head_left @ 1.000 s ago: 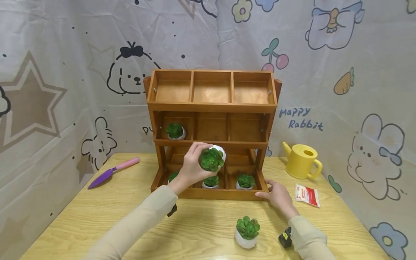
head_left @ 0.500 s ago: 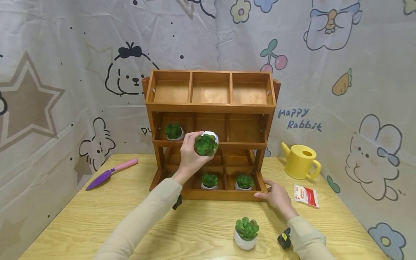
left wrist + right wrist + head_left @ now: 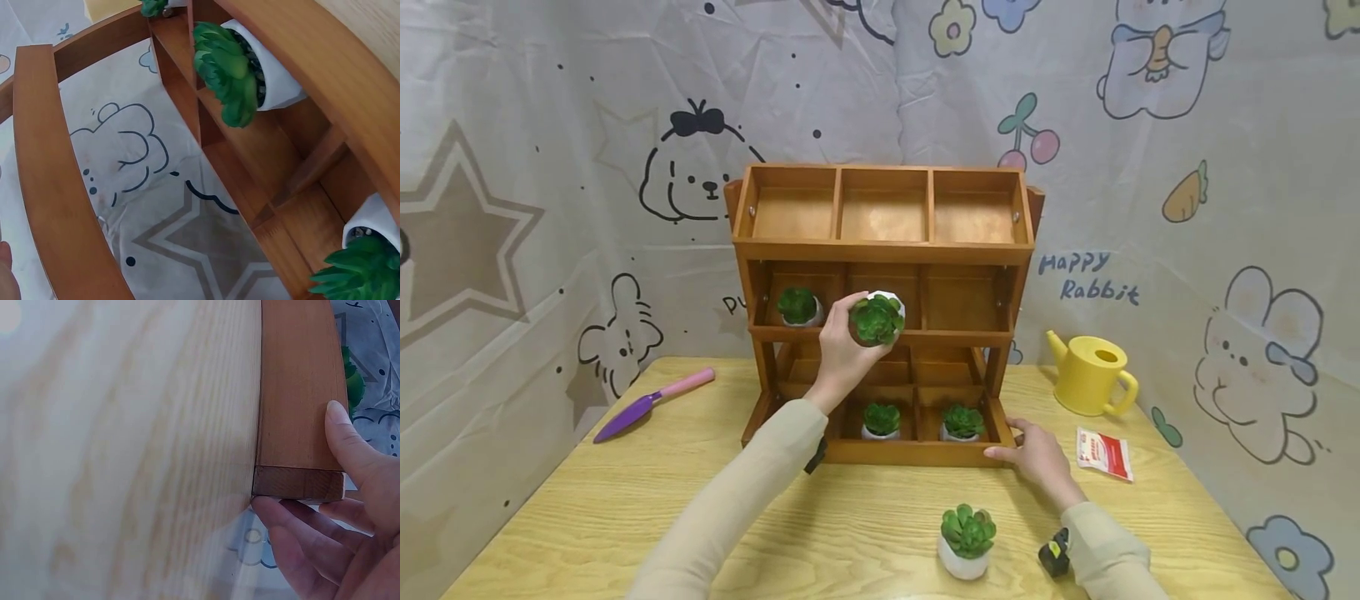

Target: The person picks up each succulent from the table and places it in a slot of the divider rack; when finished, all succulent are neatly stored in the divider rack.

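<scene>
My left hand [image 3: 844, 343] holds a potted succulent [image 3: 877, 320], its white pot tipped so the green leaves face the head camera. It is at the middle compartment of the middle tier of a brown wooden shelf [image 3: 883, 252]. Only a fingertip of this hand shows at the left wrist view's edge. My right hand [image 3: 350, 531] grips the shelf's lower right front corner, thumb on the front board and fingers round its end. Another succulent [image 3: 797, 307] sits in the middle tier's left compartment. Bottom-tier succulents [image 3: 882, 420] fill the middle and right compartments; the left one [image 3: 359, 269] is hidden by my forearm in the head view.
One more succulent [image 3: 967, 542] stands on the table [image 3: 820, 533] in front of the shelf. To the right are a yellow watering can [image 3: 1090, 375] and a red-and-white packet [image 3: 1105, 454]. A purple trowel with a pink handle [image 3: 651, 406] lies on the left.
My left hand has lifted the succulent from in front of the bottom tier up to the middle tier, slightly leftward. The right hand stays on the shelf corner.
</scene>
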`<state>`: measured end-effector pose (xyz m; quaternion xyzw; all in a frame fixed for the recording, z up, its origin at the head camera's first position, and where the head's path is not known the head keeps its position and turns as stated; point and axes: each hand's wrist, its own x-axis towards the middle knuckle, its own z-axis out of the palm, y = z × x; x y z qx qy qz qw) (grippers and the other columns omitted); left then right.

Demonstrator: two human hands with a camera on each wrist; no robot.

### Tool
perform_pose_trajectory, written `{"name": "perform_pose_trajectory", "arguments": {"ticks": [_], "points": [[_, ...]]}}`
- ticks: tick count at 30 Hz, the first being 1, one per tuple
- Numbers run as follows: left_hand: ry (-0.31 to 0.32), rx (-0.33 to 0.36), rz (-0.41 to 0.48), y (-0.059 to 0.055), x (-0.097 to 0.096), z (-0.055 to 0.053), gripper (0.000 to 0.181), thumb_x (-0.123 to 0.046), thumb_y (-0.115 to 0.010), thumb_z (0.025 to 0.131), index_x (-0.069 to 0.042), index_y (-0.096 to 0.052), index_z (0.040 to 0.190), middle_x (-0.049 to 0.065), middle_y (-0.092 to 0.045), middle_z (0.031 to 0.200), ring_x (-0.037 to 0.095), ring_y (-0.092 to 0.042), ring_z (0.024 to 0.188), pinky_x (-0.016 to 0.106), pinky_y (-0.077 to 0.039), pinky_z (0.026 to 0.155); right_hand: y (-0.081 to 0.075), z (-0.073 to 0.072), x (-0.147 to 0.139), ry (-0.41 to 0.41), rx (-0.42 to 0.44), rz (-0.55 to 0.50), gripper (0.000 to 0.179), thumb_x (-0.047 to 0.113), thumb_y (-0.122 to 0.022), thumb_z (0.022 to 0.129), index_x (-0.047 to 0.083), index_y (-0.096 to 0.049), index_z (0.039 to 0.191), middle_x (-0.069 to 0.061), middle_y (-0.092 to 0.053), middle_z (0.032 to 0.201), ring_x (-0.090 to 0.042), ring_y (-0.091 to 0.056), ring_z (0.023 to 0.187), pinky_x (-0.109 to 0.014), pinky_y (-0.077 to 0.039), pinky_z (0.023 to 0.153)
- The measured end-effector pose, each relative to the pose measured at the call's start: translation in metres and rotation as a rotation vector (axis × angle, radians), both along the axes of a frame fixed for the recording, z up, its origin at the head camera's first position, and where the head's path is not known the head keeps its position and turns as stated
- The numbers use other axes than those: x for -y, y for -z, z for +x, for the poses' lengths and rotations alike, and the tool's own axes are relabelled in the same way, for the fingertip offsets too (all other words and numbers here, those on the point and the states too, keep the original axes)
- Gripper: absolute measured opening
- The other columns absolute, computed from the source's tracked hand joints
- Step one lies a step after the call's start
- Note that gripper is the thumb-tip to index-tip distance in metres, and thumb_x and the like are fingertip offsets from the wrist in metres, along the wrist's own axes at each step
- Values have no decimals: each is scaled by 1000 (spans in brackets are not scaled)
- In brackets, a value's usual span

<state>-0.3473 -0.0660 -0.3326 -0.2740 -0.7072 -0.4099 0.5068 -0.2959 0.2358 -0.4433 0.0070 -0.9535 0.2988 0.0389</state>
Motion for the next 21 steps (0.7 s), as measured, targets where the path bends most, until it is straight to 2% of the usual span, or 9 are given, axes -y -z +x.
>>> {"name": "perform_pose_trajectory", "arguments": {"ticks": [11, 21], "points": [[-15, 30, -31, -8, -7, -8, 66, -10, -85, 68, 4, -51, 123, 19, -61, 116, 33, -61, 107, 43, -51, 92, 1, -1, -2, 2, 4, -2, 85, 50, -77, 74, -1, -49, 136, -27, -65, 112, -39, -63, 100, -50, -51, 79], [-88, 178, 3, -11, -14, -20, 59, -11, -85, 67, 5, -56, 115, 21, -63, 108, 35, -62, 101, 45, -51, 89, 0, -1, -1, -2, -6, -8, 84, 49, -78, 73, -1, -50, 135, -24, -67, 108, -34, -64, 95, -47, -52, 75]]}}
